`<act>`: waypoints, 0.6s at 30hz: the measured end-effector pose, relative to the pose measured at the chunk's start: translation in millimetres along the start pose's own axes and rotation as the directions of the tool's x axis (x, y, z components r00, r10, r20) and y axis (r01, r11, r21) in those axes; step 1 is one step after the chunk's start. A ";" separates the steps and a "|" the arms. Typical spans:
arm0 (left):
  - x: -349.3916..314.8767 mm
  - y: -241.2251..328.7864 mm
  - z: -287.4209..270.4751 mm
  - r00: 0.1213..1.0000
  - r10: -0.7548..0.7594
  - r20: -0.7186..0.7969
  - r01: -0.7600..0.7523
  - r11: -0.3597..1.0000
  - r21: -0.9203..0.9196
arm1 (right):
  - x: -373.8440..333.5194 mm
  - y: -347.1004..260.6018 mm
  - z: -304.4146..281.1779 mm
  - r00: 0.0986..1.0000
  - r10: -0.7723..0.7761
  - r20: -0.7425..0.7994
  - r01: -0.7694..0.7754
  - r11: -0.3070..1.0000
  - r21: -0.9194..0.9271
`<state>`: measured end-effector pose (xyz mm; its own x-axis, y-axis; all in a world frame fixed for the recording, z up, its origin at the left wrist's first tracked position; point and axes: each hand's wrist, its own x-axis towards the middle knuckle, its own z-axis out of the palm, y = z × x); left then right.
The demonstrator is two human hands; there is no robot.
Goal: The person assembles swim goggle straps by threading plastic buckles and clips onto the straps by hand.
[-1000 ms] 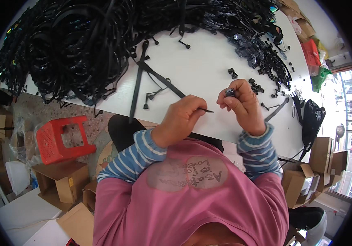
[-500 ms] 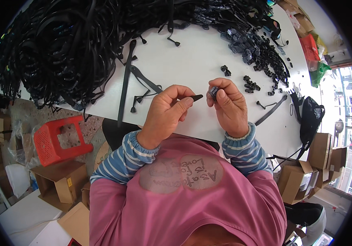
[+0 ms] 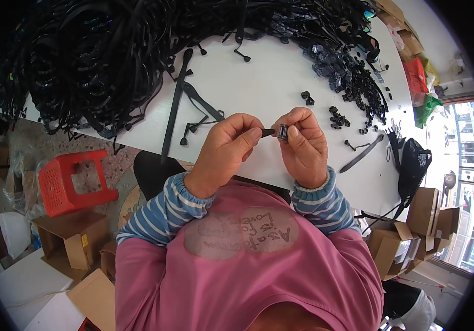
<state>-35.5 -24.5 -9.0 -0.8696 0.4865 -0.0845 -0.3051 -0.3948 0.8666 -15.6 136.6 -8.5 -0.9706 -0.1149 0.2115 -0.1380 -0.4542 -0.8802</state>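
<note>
My left hand (image 3: 223, 151) pinches a black strap (image 3: 268, 132) between thumb and forefinger, its narrow end pointing right. Opposite it, my right hand (image 3: 306, 149) grips a small dark, see-through buckle (image 3: 282, 132) by its side. The strap's tip is at the buckle's left edge; I cannot tell whether it has entered the slot. Left of my left hand, a long black strap (image 3: 176, 105) and a shorter strap with a thin cord (image 3: 202, 102) lie on the white table (image 3: 248, 83). Small black clips (image 3: 337, 118) lie beyond my right hand.
A large heap of black straps (image 3: 82, 71) covers the table's far left. Dark buckles (image 3: 330, 69) and tiny black parts (image 3: 366, 96) are piled at the far right. A black bag (image 3: 415, 165) hangs at the right edge. A red stool (image 3: 57, 185) and cardboard boxes (image 3: 82, 243) stand lower left.
My hands have come closer together, and the buckle has turned and now meets the strap's tip. The whole view has shifted slightly.
</note>
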 end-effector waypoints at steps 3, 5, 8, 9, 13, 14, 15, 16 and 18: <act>-1.9 0.3 -1.5 1.000 -0.019 0.016 0.020 1.000 -0.023 | 0.4 1.0 1.0 0.999 -0.004 0.034 0.004 1.000 0.020; -2.0 -0.2 -1.8 0.999 -0.026 0.030 0.027 0.999 -0.034 | -0.2 1.1 1.1 0.999 -0.001 0.040 0.000 1.000 0.028; -1.4 -0.4 -1.2 0.998 -0.033 0.058 0.036 0.998 -0.049 | -0.7 1.3 -0.5 0.998 -0.002 0.058 -0.001 0.999 0.045; -1.4 0.2 -1.1 0.997 -0.048 0.066 0.052 0.997 -0.063 | -0.7 1.5 -1.0 0.998 -0.006 0.070 0.002 0.999 0.053; -1.0 1.1 -0.2 0.995 -0.070 0.075 0.076 0.994 -0.078 | -1.7 1.6 -0.2 0.997 -0.001 0.072 -0.003 0.998 0.055; -1.0 1.0 -0.2 0.995 -0.071 0.074 0.077 0.994 -0.078 | -1.6 1.6 0.1 0.997 -0.002 0.073 -0.002 0.999 0.051; -1.0 1.0 -0.3 0.994 -0.077 0.078 0.084 0.993 -0.087 | -1.5 1.7 0.3 0.997 -0.002 0.075 -0.001 0.999 0.046; -1.2 1.0 -0.4 0.993 -0.084 0.082 0.091 0.991 -0.096 | -1.5 2.0 0.7 0.997 -0.001 0.075 -0.003 0.999 0.047; -1.1 1.6 0.1 0.992 -0.091 0.088 0.100 0.989 -0.105 | -1.7 2.7 1.3 0.997 0.009 0.073 -0.012 0.999 0.038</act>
<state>-35.0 -25.6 -7.5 -0.8010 0.5866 -0.1194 -0.4295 -0.4242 0.7973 -14.0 134.5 -10.7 -0.9547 -0.1835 0.2340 -0.1188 -0.4860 -0.8658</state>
